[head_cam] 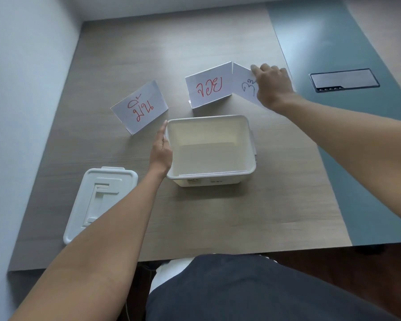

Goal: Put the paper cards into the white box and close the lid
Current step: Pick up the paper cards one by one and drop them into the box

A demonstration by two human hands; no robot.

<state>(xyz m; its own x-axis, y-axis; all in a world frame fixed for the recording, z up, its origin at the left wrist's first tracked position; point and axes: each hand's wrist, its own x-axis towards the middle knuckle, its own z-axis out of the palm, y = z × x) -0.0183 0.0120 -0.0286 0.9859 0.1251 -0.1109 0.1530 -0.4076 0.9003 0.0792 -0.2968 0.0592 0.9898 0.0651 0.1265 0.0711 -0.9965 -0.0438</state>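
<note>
The white box (210,150) stands open in the middle of the wooden counter (218,216), a pale sheet lying flat on its floor, and its lid (97,200) lies apart at the near left. Beyond it stand three folded paper cards: a red-lettered card (139,107) at far left, a second red-lettered card (208,88) behind the box, and a dark-lettered card (244,85) touching its right edge. The left hand (161,151) rests flat against the box's left wall, fingers extended, while the right hand (272,85) grips the dark-lettered card.
</note>
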